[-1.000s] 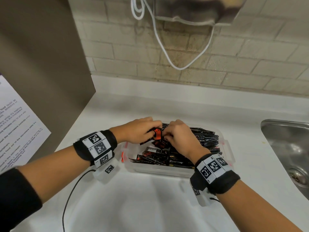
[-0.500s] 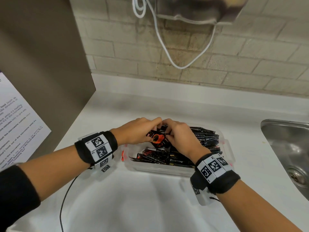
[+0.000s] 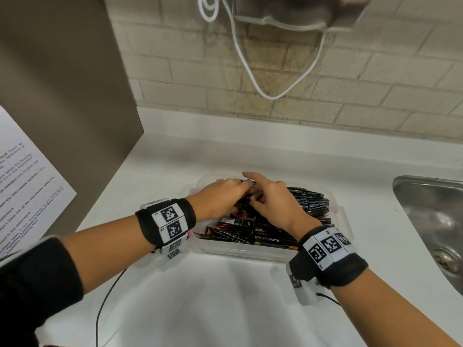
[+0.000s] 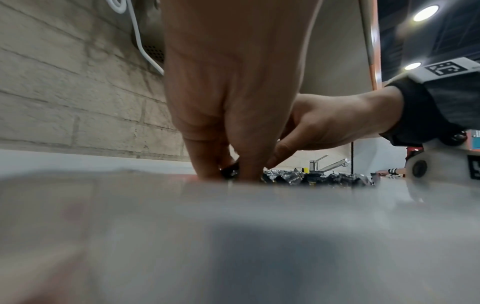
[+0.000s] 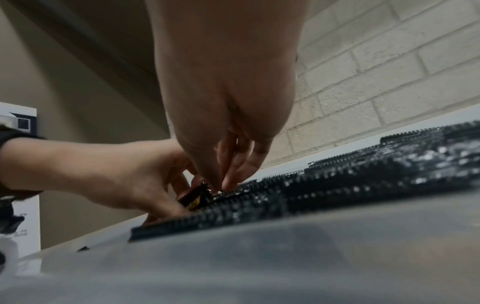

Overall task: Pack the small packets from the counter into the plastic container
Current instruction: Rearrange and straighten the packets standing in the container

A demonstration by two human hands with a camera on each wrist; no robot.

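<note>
Where hands (image 3: 246, 200) meet, packets (image 3: 309, 202) hidden

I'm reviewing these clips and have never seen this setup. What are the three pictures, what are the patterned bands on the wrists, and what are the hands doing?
No machine here: a person works bare-handed. The patterned bands are wrist straps that carry a camera each. One picture comes from a head camera looking down; the other two look along each hand from the wrists. On the white counter stands a clear plastic container full of dark packets, with a sink to the right. The left hand and right hand meet over the container's far left corner, fingers pinching packets there.
</note>
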